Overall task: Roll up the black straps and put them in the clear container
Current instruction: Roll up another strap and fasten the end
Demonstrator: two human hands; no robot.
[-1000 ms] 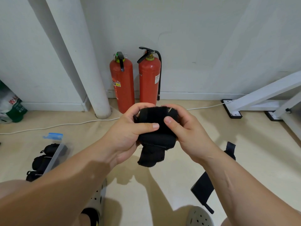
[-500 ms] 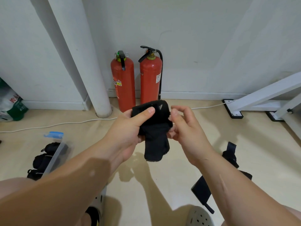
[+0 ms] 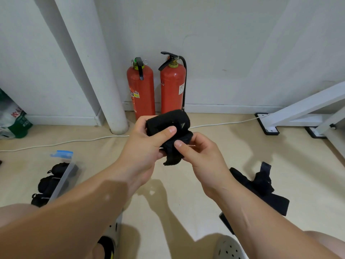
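Note:
A black strap (image 3: 168, 122), mostly rolled into a thick cylinder, is held in mid-air over the floor. My left hand (image 3: 143, 144) grips the roll, thumb laid across its front. My right hand (image 3: 197, 152) pinches the loose tail end just below the roll. More unrolled black straps (image 3: 261, 186) lie on the floor to the right, partly hidden behind my right forearm. The clear container (image 3: 62, 176) with a blue clip sits on the floor at the left and holds several rolled black straps (image 3: 50, 181).
Two red fire extinguishers (image 3: 156, 88) stand against the wall behind my hands, beside a white pipe (image 3: 104, 75). A white cable (image 3: 56, 142) runs along the floor. A white metal frame (image 3: 298, 113) is at the right. My slippered feet (image 3: 227, 247) are below.
The hanging tail has become shorter as more strap was wound onto the roll. My right hand moved from the roll's side down to pinch the tail end.

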